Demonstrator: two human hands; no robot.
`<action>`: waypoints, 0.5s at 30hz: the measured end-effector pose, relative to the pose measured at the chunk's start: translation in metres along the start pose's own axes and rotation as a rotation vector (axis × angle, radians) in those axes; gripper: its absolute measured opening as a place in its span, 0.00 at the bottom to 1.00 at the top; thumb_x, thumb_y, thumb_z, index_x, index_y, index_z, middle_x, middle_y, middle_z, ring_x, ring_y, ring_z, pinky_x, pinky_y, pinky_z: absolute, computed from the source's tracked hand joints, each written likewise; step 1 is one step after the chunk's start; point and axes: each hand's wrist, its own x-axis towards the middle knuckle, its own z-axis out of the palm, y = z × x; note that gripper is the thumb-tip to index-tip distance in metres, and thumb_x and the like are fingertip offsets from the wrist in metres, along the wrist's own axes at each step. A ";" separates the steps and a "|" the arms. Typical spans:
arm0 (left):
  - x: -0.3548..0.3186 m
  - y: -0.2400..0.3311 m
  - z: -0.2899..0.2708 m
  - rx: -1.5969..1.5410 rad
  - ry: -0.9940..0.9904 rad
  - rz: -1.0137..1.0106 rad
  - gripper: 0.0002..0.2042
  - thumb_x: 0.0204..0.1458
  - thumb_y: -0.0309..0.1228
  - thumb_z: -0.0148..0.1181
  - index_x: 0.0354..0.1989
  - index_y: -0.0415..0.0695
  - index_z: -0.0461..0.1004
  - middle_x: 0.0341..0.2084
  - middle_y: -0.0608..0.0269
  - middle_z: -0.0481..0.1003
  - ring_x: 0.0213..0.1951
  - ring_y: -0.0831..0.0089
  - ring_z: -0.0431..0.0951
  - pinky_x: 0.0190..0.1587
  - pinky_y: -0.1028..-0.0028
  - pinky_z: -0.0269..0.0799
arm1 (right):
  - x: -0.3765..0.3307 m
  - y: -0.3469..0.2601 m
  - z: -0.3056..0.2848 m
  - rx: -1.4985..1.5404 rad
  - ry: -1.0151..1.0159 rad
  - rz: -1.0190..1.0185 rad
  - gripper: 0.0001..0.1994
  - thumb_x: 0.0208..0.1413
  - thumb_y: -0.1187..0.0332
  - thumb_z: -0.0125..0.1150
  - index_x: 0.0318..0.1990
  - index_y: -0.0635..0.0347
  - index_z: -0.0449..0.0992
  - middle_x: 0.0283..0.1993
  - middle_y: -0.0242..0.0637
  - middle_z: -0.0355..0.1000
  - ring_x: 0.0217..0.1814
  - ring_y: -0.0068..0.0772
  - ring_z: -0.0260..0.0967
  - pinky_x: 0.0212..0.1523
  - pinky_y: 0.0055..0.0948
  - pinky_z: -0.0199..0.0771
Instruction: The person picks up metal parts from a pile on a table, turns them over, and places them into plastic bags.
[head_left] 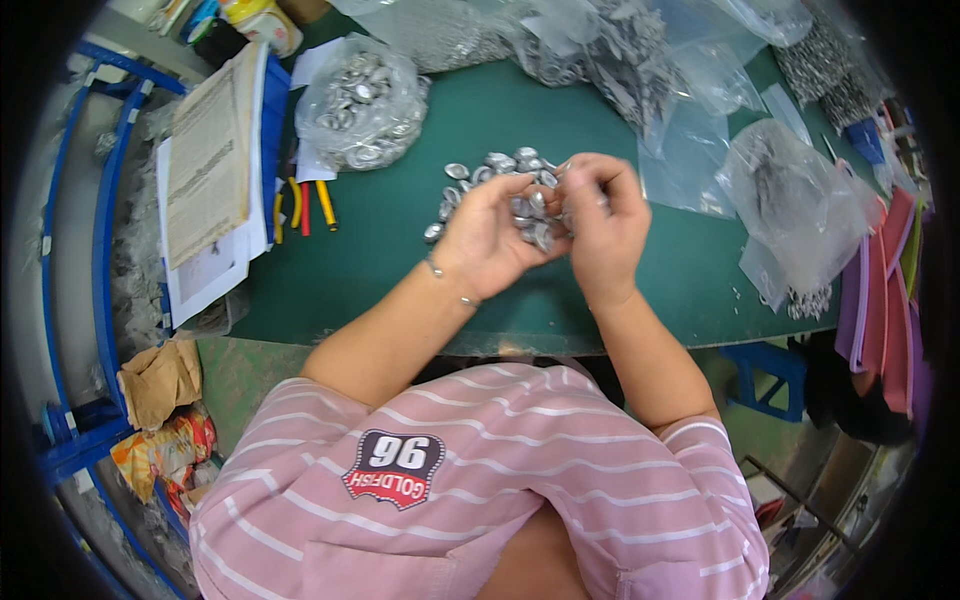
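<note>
My left hand is turned palm up and cupped over the green tabletop. Several shiny silver oval metal pieces rest in its palm and against its fingers. Close on its right, my right hand has its fingers curled in toward these pieces. Motion blurs its fingertips, and whatever they pinch is mostly hidden. More silver oval pieces lie loose on the table just beyond and to the left of my left hand.
A clear plastic bag of similar silver pieces stands at the back left. Pliers with yellow handles lie beside a blue rack with papers. Bags of grey parts line the far edge. A crumpled clear bag sits at right.
</note>
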 end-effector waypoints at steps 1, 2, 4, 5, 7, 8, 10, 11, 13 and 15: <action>0.002 -0.003 0.003 -0.055 0.017 0.055 0.12 0.56 0.34 0.45 0.37 0.39 0.72 0.35 0.58 0.74 0.40 0.66 0.75 0.48 0.65 0.72 | 0.000 -0.004 0.008 -0.290 -0.132 -0.280 0.05 0.50 0.73 0.61 0.29 0.61 0.70 0.33 0.36 0.72 0.35 0.32 0.69 0.39 0.31 0.66; 0.003 -0.006 0.006 -0.111 0.031 0.110 0.12 0.56 0.34 0.44 0.38 0.39 0.72 0.36 0.58 0.74 0.40 0.67 0.75 0.47 0.67 0.72 | 0.000 -0.009 0.016 -0.577 -0.256 -0.565 0.05 0.46 0.75 0.62 0.27 0.60 0.71 0.33 0.35 0.72 0.36 0.36 0.69 0.42 0.34 0.65; 0.001 0.001 -0.001 -0.245 -0.286 0.022 0.13 0.58 0.35 0.44 0.40 0.40 0.71 0.40 0.58 0.74 0.43 0.67 0.74 0.49 0.66 0.71 | -0.005 -0.011 0.024 -0.613 -0.305 -0.607 0.04 0.44 0.76 0.62 0.27 0.59 0.72 0.35 0.36 0.73 0.38 0.40 0.70 0.46 0.37 0.62; 0.006 -0.003 -0.015 -0.252 -0.065 0.060 0.11 0.56 0.35 0.46 0.36 0.41 0.72 0.37 0.59 0.74 0.40 0.67 0.75 0.44 0.68 0.73 | -0.003 -0.014 0.025 -0.552 -0.308 -0.600 0.04 0.44 0.75 0.62 0.27 0.59 0.72 0.35 0.36 0.74 0.39 0.39 0.70 0.47 0.37 0.62; -0.001 0.010 -0.004 -0.298 0.190 0.081 0.08 0.52 0.34 0.51 0.29 0.43 0.71 0.33 0.58 0.74 0.34 0.66 0.76 0.30 0.68 0.74 | 0.003 -0.020 0.017 -0.514 -0.263 -0.592 0.03 0.46 0.75 0.61 0.29 0.60 0.74 0.37 0.37 0.75 0.41 0.40 0.71 0.47 0.37 0.62; -0.008 0.027 -0.004 -0.379 0.158 0.075 0.07 0.50 0.34 0.53 0.27 0.44 0.70 0.31 0.58 0.74 0.32 0.65 0.77 0.23 0.70 0.71 | 0.011 -0.014 0.007 -0.586 -0.278 -0.559 0.02 0.49 0.75 0.58 0.32 0.61 0.75 0.39 0.38 0.75 0.43 0.41 0.70 0.48 0.38 0.62; -0.010 0.067 0.008 -0.376 0.106 0.253 0.06 0.50 0.33 0.53 0.27 0.44 0.70 0.30 0.58 0.74 0.32 0.64 0.77 0.23 0.72 0.71 | 0.024 0.002 -0.010 -0.781 -0.278 -0.474 0.05 0.51 0.76 0.56 0.36 0.61 0.75 0.43 0.38 0.74 0.46 0.42 0.70 0.50 0.39 0.62; -0.011 0.085 0.016 -0.240 0.117 0.480 0.06 0.49 0.33 0.54 0.28 0.43 0.69 0.31 0.57 0.75 0.33 0.64 0.77 0.24 0.72 0.71 | 0.025 0.016 -0.020 -0.867 -0.275 -0.466 0.06 0.51 0.76 0.56 0.37 0.61 0.76 0.44 0.38 0.74 0.47 0.42 0.70 0.50 0.38 0.62; -0.001 0.127 0.016 0.179 0.212 1.007 0.08 0.49 0.34 0.55 0.30 0.43 0.71 0.33 0.56 0.75 0.34 0.63 0.77 0.27 0.70 0.72 | 0.026 0.041 -0.032 -1.033 -0.281 -0.456 0.08 0.51 0.77 0.55 0.39 0.60 0.76 0.46 0.37 0.74 0.48 0.42 0.69 0.50 0.38 0.62; 0.015 0.173 -0.017 0.974 0.590 1.440 0.11 0.49 0.37 0.56 0.32 0.41 0.74 0.35 0.54 0.76 0.37 0.61 0.77 0.34 0.66 0.72 | 0.024 0.037 -0.031 -0.981 -0.376 -0.392 0.10 0.50 0.78 0.56 0.40 0.58 0.76 0.46 0.37 0.74 0.49 0.41 0.69 0.51 0.38 0.62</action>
